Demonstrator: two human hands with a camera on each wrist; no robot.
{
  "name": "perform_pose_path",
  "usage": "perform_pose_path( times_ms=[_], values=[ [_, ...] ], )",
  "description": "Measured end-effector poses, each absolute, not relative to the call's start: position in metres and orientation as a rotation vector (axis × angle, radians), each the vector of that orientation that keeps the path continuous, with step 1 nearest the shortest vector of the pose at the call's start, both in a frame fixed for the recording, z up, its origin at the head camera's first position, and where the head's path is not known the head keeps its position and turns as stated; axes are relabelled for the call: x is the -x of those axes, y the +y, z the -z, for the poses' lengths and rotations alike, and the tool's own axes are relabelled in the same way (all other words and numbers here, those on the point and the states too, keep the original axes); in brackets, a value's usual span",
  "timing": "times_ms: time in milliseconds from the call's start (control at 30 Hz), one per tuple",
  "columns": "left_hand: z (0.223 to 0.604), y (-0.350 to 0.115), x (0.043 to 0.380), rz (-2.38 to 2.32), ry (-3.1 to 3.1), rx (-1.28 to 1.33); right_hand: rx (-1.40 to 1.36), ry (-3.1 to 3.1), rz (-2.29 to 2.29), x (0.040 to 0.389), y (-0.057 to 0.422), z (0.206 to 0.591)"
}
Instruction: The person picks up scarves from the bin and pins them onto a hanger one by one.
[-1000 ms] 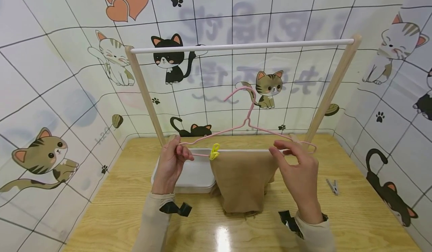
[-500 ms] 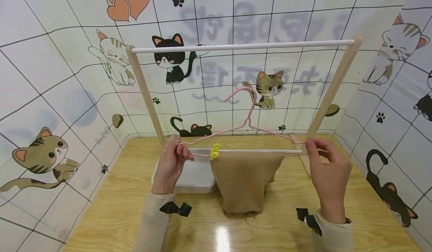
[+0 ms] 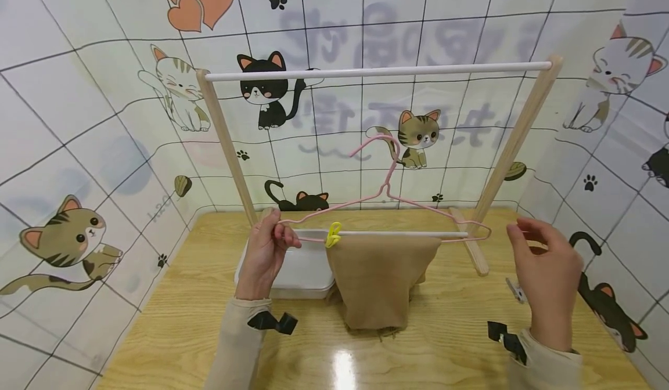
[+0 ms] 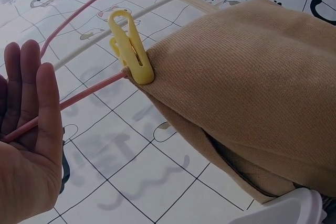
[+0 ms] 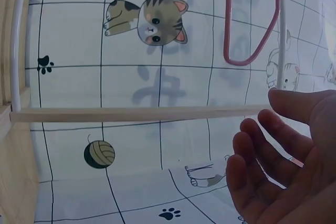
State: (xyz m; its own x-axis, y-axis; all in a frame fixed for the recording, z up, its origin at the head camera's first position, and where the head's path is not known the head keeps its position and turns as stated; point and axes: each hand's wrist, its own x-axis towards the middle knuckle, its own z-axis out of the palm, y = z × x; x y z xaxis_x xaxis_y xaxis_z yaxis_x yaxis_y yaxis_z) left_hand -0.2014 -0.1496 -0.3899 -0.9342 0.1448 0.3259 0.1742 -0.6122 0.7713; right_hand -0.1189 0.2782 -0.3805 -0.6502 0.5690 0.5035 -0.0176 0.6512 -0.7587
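Note:
My left hand (image 3: 263,259) pinches the left end of a pink wire hanger (image 3: 355,202), raised in front of me with its hook upward. A brown cloth (image 3: 381,285) hangs folded over the hanger's bottom bar. At the cloth's top left corner a yellow clothespin (image 4: 137,64) clamps it to the bar; the top right corner carries no pin. Off the hanger's right end, my right hand (image 3: 549,280) hangs in the air with fingers loosely bent and nothing between them. Just left of it a grey clothespin (image 3: 514,290) lies on the table, partly covered by that hand.
A rack with a white rod (image 3: 366,72) and wooden posts stands behind the hanger. Its right foot (image 3: 473,256) rests on the wooden table (image 3: 449,343). A white tray (image 3: 303,268) sits behind the left hand and cloth. Cat-printed tile sheeting (image 3: 340,42) encloses the back and sides.
My right hand has moved right, from the cloth's top right corner along to the hanger's right end, then off it toward the grey clothespin. The left hand keeps its hold.

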Motion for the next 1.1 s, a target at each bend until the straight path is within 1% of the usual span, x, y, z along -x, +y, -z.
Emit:
perform_pose_path(
  times_ms=[167,400,700,1100],
  values=[
    [0.391,-0.149,0.203,2.743,-1.388,0.579,0.51,-2.271,-0.934,0.115,0.293,0.384],
    [0.391,-0.149,0.202,2.744,-1.39,0.584,0.537,-2.466,-0.869,0.115,0.308,0.394],
    [0.389,-0.149,0.2,2.74,-1.396,0.559,0.606,-2.604,-0.818,0.122,0.325,0.409],
    [0.387,-0.149,0.199,2.738,-1.413,0.559,0.625,-2.841,-0.84,0.135,0.351,0.437]
  ],
)
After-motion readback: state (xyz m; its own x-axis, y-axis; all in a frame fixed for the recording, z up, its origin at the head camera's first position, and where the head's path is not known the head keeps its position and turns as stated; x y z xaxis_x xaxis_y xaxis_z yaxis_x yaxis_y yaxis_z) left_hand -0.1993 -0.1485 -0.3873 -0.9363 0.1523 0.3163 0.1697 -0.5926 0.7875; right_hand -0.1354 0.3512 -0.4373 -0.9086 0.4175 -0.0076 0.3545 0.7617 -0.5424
